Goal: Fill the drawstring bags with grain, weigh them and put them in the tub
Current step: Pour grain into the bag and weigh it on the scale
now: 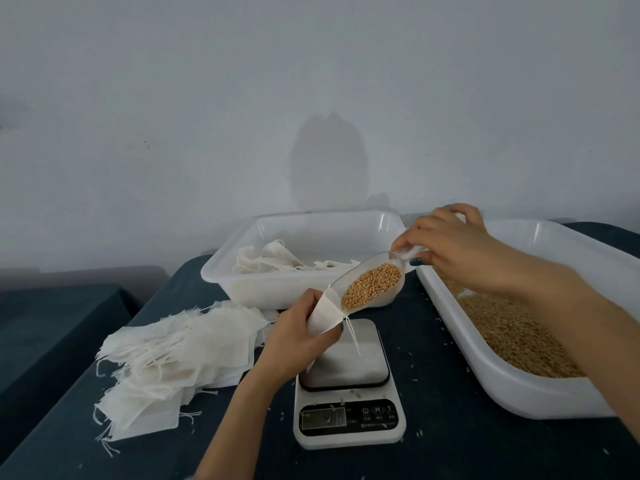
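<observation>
The left hand [298, 336] is curled round a small white cloth drawstring bag [325, 315]. It grips the bag's body with the mouth held open and turned up to the right, above the near-centre of the table. The right hand [450, 247] pinches the handle of a clear plastic scoop [389, 295] between curled fingers and thumb. The scoop tilts down to the left, with its lip touching the bag's mouth. A heap of golden-brown grain [372, 285] lies in the scoop's bowl.

Most of the scoop's handle is hidden inside the right hand. The lower part of the bag is covered by the left palm, so whether it holds any grain cannot be told. Its thin white strings [355, 337] dangle over the platform of a white digital kitchen scale [346, 386]. The scale's display is too blurred to read. The right forearm crosses the near end of a large white plastic tub [519, 393] on the right.

That large tub holds a bed of loose grain [512, 334]. A smaller white rectangular plastic tub [225, 271] at the far side holds several white bags [270, 259], lying along its left and near sides. A loose pile of flat, empty white bags [173, 358] sits to the left on the dark blue tablecloth [433, 445]. Stray kernels are scattered on the cloth and on the scale.
</observation>
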The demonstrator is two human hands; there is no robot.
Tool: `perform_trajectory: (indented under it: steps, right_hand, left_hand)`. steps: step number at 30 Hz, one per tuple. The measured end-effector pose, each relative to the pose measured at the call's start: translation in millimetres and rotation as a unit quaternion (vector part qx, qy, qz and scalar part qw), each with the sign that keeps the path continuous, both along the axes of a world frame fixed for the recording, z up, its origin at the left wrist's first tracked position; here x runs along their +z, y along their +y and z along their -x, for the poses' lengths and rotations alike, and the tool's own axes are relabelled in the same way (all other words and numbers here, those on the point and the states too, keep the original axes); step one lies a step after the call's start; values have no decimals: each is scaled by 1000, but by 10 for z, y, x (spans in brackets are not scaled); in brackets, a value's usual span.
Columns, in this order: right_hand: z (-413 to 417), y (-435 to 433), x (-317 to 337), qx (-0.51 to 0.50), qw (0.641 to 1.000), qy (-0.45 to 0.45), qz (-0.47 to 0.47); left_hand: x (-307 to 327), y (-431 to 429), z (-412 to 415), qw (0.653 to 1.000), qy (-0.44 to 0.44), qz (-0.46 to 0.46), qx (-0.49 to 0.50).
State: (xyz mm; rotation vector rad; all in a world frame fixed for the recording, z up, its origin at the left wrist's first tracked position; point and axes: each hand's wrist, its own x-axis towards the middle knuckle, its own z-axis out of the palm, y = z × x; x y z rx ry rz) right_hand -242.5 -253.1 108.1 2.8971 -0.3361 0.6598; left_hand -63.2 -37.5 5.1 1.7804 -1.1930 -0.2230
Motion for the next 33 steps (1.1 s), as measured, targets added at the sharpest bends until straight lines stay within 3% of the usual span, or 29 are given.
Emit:
perform_trajectory:
  steps: [18, 33]
  right_hand:
    - [-68, 215, 249, 14, 988, 39, 148]
    - [-43, 197, 221, -17, 991, 35, 131]
  left_hand:
    - [-12, -35, 95, 996, -51, -49, -56]
    - [14, -10, 113, 997, -26, -40, -57]
